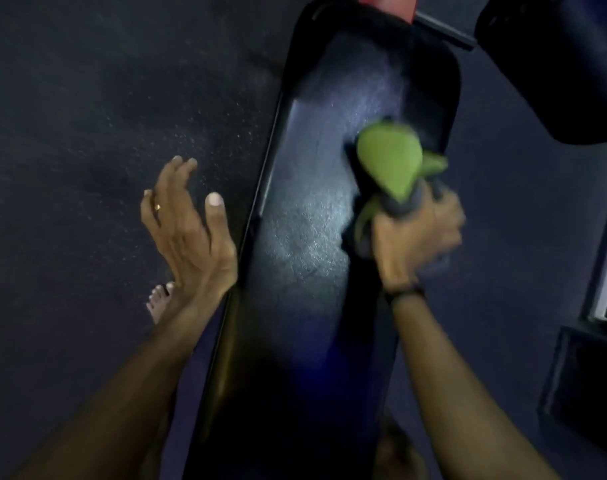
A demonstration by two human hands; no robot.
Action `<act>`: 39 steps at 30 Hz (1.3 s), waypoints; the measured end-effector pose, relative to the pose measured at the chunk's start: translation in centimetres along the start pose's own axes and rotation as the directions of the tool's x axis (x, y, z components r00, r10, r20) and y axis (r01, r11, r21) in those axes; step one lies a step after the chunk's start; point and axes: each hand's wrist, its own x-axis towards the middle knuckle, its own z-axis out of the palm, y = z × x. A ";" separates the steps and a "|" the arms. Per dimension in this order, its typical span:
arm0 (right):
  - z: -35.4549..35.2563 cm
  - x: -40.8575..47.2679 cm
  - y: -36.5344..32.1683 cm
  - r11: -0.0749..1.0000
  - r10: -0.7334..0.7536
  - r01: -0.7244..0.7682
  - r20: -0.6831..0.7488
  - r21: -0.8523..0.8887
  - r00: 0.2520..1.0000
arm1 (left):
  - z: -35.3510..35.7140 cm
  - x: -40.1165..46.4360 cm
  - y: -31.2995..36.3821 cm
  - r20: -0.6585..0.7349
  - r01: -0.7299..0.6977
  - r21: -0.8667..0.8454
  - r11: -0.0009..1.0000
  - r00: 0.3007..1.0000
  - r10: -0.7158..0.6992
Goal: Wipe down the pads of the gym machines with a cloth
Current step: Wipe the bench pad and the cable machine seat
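From the head view, my right hand (pixel 416 233) grips the bunched green cloth (pixel 388 161) against the long black pad (pixel 305 237), midway up. My left hand (pixel 184 223) hovers spread, holding nothing. I judge the far end unwiped.

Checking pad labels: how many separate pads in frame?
2. A long bench pad down the middle, with the cloth on it, and a second pad at top right, cut off by the frame. Others may be out of view.

Two hands (pixel 187 233) (pixel 416 237), one green cloth (pixel 388 161), one long pad (pixel 316 237) (perhaps another (pixel 565 64)).
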 end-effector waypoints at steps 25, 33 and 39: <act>-3.1 -19.4 3.8 0.785 -0.612 0.594 0.359 0.174 0.704 | -4.2 -5.0 -1.4 0.176 0.058 0.003 0.998 0.983 -0.057; -1.5 -8.2 3.8 0.994 0.049 -0.055 0.059 0.098 0.997 | -3.4 -8.1 -1.3 0.303 0.088 0.034 0.996 0.948 -0.094; -1.0 -13.7 -3.8 0.909 -0.418 0.395 0.289 0.135 0.861 | -2.9 -7.3 -0.8 0.143 0.082 -0.008 0.997 0.986 -0.080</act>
